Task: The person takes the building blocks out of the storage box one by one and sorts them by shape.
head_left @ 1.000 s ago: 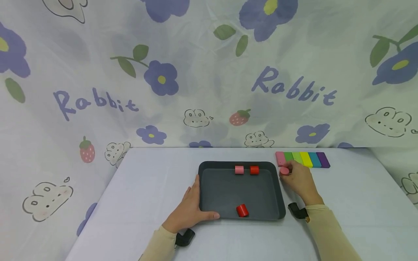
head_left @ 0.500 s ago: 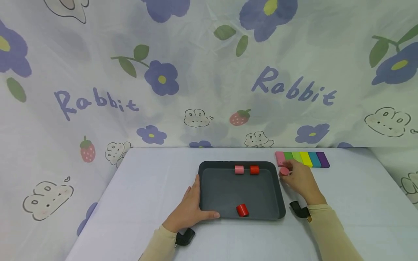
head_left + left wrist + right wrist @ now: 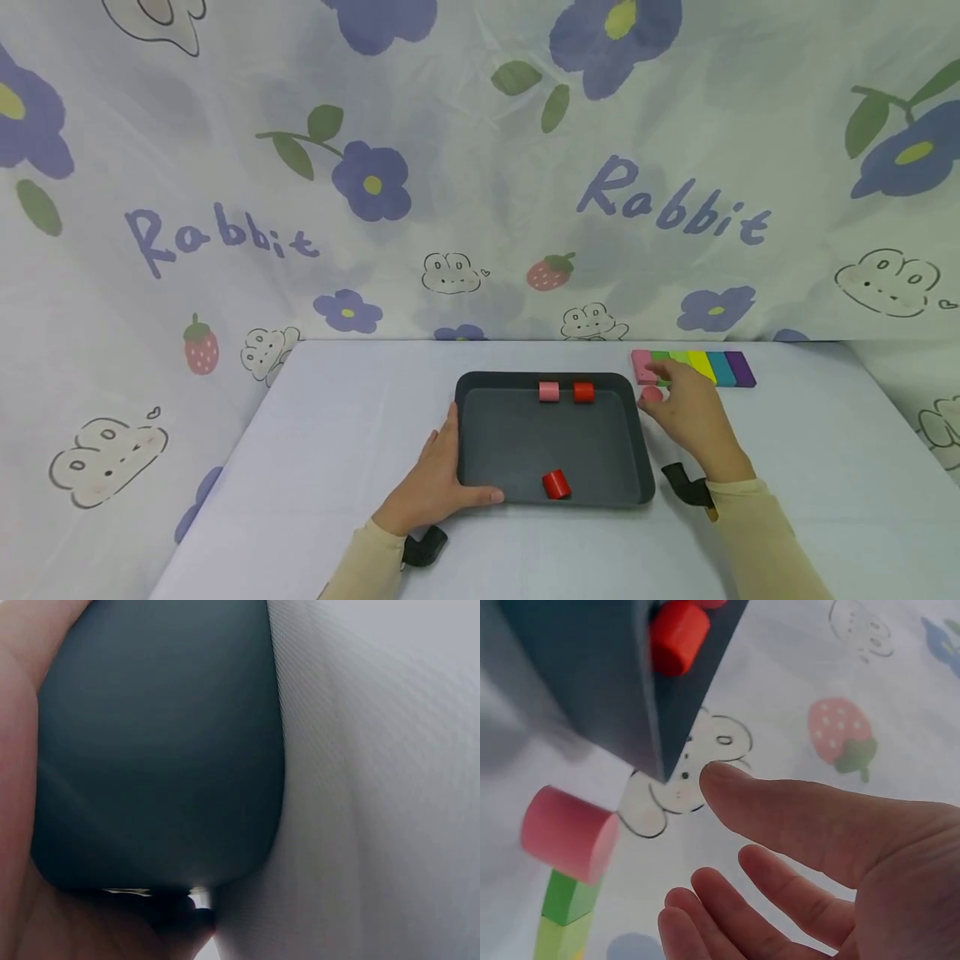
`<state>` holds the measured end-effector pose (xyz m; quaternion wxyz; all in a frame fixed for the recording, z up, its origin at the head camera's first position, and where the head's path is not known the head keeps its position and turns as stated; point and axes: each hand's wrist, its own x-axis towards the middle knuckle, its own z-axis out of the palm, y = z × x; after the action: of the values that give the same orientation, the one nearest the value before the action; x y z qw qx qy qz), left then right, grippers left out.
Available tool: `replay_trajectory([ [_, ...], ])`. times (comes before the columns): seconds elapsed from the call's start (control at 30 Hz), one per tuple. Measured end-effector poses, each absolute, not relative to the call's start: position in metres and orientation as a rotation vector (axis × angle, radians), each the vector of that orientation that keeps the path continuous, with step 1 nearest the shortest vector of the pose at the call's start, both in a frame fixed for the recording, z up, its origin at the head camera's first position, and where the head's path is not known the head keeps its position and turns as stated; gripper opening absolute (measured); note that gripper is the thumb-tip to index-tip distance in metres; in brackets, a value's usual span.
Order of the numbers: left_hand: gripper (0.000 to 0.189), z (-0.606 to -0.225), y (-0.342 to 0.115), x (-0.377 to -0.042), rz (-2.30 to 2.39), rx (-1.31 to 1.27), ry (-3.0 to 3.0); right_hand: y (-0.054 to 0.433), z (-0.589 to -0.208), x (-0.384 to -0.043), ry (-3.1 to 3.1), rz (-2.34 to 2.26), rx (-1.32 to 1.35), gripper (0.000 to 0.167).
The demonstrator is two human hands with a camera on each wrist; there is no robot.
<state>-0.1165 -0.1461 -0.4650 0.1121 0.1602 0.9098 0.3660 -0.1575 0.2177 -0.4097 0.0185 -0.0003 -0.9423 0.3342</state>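
Observation:
My left hand [image 3: 431, 483] rests against the near left corner of the dark grey tray [image 3: 517, 446], fingers straight along its side wall and thumb at the front edge. In the left wrist view, the tray's wall [image 3: 165, 750] fills much of the frame. My right hand [image 3: 693, 417] is at the tray's far right corner with its thumb and fingers spread. Just off its fingertips stands a pink cylinder block [image 3: 652, 394]. The right wrist view shows a gap between that pink cylinder [image 3: 570, 832] and the hand [image 3: 802, 877].
Inside the tray, a pink cylinder [image 3: 549, 392] and a red cylinder [image 3: 583, 392] lie along the back wall. Another red cylinder [image 3: 557, 484] lies near the front wall. A row of coloured blocks [image 3: 720, 367] sits behind my right hand. A patterned curtain [image 3: 480, 183] hangs behind the table.
My right hand has let go of the pink cylinder, its fingers lifting and spreading away from it. The left hand and the tray have stayed in place.

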Motion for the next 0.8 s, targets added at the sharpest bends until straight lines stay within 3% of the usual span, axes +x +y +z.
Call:
replay_trajectory([
  [0.8, 0.139, -0.464, -0.146, -0.116, 1.07, 0.464, 2.688, 0.181, -0.403, -0.145, -2.804, 0.963, 0.181, 0.05],
])
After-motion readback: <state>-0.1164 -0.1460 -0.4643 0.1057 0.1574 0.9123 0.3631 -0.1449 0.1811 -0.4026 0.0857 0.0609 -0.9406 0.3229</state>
